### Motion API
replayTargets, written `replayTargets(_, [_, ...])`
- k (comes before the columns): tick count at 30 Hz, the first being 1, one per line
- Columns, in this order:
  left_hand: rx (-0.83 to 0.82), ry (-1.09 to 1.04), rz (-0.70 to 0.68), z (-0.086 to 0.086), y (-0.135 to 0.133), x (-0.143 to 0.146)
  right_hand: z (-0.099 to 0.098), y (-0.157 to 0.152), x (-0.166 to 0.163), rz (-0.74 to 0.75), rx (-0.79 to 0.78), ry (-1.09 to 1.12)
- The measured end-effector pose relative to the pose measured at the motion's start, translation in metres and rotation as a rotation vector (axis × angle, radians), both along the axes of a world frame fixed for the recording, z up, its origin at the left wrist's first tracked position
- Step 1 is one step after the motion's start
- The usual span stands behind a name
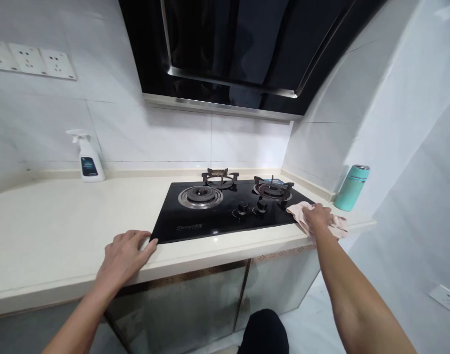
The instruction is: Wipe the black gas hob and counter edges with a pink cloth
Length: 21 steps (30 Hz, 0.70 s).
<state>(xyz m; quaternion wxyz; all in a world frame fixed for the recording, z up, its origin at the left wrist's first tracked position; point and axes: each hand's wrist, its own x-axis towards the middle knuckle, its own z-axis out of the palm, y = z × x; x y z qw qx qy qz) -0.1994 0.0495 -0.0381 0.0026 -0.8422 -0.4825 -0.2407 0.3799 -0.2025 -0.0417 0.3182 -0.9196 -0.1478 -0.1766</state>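
A black glass gas hob [217, 216] is set on the pale countertop, with two knobs [251, 208] in its middle. My left hand [123, 255] rests on the counter at the hob's front left corner, thumb and fingers apart, with nothing held. Beyond the hob's front right corner, my right hand [317, 216] grips a light pink cloth [300, 212] and presses it on the counter and hob edge. The right burner [273, 191] carries its pan support. The left burner [200, 196] is bare, and a loose pan support [220, 178] stands behind it.
A white spray bottle [89, 160] stands at the back left by the wall. At the right end is a turquoise flask [352, 188]. A black range hood [225, 54] overhangs the hob. Cabinet doors [188, 307] and a dark-clothed knee [265, 332] are below.
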Motion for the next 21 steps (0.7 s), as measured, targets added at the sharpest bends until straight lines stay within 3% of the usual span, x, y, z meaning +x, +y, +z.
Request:
replayTargets(5, [-0.009, -0.029, -0.025, -0.005, 0.006, -0.006, 0.005, 0.021, -0.041, 0.372, -0.144, -0.055])
replayTargets(9, [0.022, -0.059, -0.044, -0.011, 0.015, -0.012, -0.005, 0.031, -0.087, 0.706, -0.22, -0.145])
replayTargets(11, [0.037, -0.075, -0.042, -0.014, 0.019, -0.013, -0.009, 0.038, -0.092, 0.8, -0.233, -0.167])
replayTargets(15, [0.046, -0.125, -0.049, -0.017, 0.026, -0.018, -0.004, 0.044, -0.05, 0.733, -0.235, -0.12])
replayTargets(21, [0.044, -0.138, -0.048, -0.028, 0.036, -0.028, 0.01, 0.008, 0.056, 0.326, -0.32, -0.046])
